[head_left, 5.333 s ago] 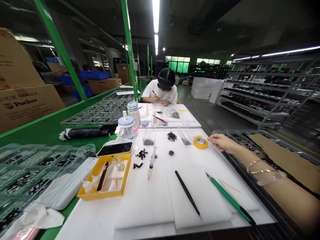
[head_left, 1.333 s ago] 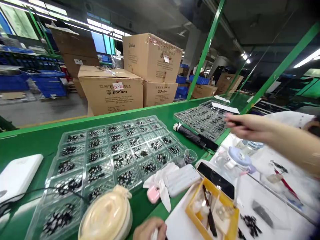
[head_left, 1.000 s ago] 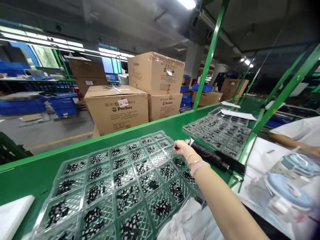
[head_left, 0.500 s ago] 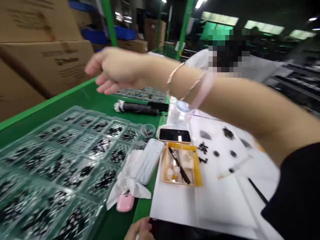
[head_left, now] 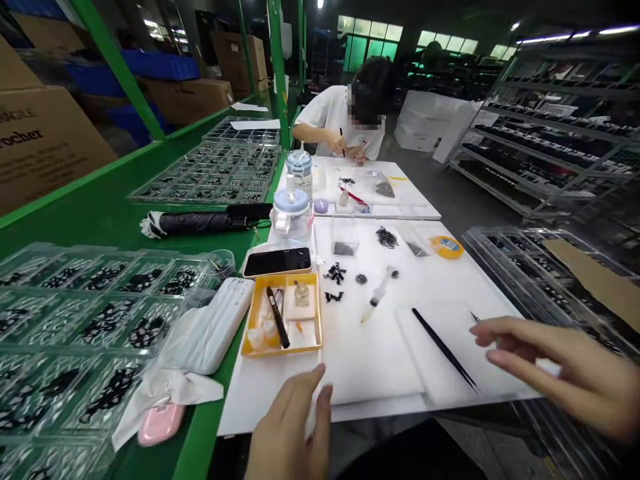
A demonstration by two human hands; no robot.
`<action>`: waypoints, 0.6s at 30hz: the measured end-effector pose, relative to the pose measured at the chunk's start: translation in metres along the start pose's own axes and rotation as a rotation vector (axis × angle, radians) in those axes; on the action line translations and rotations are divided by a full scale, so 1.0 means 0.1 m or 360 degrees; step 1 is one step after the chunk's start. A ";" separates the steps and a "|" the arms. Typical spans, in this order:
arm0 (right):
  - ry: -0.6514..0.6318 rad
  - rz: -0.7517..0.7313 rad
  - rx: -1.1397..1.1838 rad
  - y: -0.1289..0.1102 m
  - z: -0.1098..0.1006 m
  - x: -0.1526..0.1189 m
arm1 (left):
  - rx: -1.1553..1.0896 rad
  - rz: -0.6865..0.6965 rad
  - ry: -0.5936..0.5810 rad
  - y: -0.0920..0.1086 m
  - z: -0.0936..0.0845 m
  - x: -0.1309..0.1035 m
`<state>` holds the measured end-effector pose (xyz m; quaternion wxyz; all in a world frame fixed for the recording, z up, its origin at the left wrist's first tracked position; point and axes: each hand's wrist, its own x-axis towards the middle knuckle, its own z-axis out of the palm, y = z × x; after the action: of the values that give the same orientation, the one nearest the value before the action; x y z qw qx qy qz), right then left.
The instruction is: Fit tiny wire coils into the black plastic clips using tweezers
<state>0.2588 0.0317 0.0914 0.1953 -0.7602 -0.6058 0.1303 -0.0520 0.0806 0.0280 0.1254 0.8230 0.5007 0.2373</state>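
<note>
My left hand (head_left: 293, 423) is at the near edge of the white work board (head_left: 365, 353), thumb and fingers apart. A small whitish patch shows between them; what it is I cannot make out. Over the board's right side is my right hand (head_left: 550, 370), slightly blurred, with thumb and forefinger spread. A thin pointed metal tip (head_left: 475, 317) shows just past its forefinger, the rest hidden under the hand. Black tweezers (head_left: 443, 347) lie to the left of that hand. Farther in are a syringe (head_left: 379, 293) with a yellowish tip and small piles of black parts (head_left: 387, 237).
A yellow tray (head_left: 320, 313) holds a black pen and small bottles. Behind it are a phone (head_left: 277, 261) and a lidded cup (head_left: 291, 212). Compartment trays (head_left: 120, 267) line the left; more trays (head_left: 530, 253) stand right. A co-worker (head_left: 325, 113) sits opposite.
My right hand has swung from above the left trays across to the right side of the board. My left hand shows more fully, and the view has shifted.
</note>
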 end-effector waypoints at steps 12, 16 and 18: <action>-0.0035 0.0049 0.0032 0.37 0.76 0.00 | 0.1195 -0.0169 -0.0934 0.68 0.22 1.65; 0.0031 0.0023 -0.0023 0.50 0.69 0.02 | 0.1294 -0.0240 -0.0996 0.65 0.30 1.69; 0.0091 0.0028 -0.0070 0.55 0.67 0.01 | 0.1272 -0.0249 -0.1013 0.60 0.31 1.70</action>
<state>0.2779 0.0319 0.0062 0.1946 -0.7730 -0.5960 0.0968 0.0757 0.2038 0.0729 -0.0352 0.7982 0.5493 -0.2447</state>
